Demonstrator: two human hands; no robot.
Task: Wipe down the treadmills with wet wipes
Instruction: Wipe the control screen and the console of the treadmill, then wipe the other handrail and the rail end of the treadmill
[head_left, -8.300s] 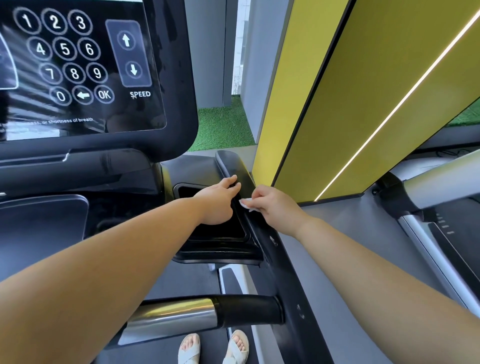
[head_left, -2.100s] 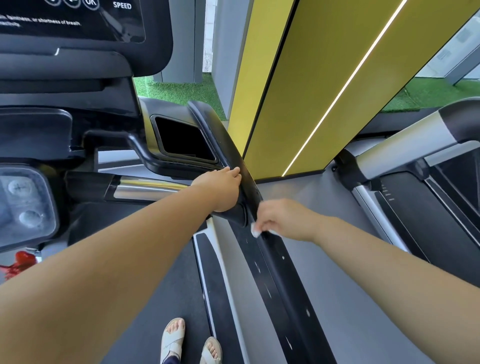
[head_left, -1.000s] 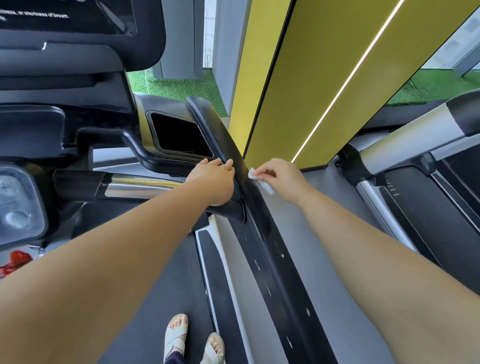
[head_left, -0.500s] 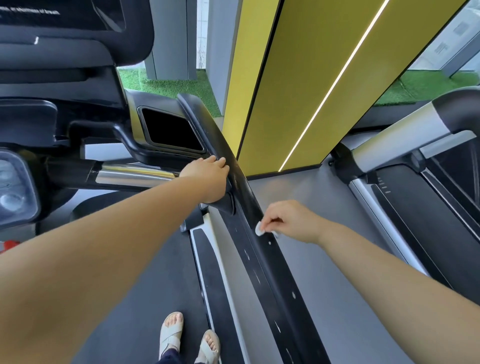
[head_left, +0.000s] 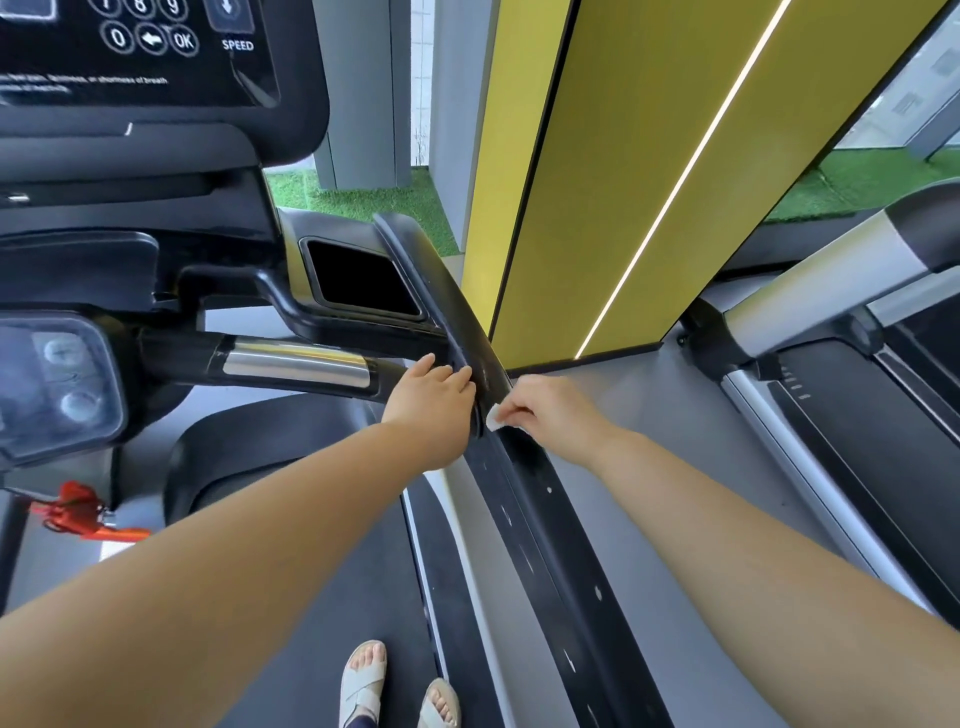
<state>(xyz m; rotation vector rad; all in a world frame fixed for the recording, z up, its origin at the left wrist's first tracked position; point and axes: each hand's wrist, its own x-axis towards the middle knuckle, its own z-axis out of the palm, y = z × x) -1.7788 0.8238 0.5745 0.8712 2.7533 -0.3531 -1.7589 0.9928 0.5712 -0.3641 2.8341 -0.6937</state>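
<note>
White wet wipe (head_left: 493, 417), small crumpled wad, mostly hidden under your right hand (head_left: 550, 415), which pinches it against black treadmill upright (head_left: 540, 525). Your left hand (head_left: 431, 410) rests on handlebar (head_left: 296, 364) end; underside hidden, cannot tell whether it grips.
</note>
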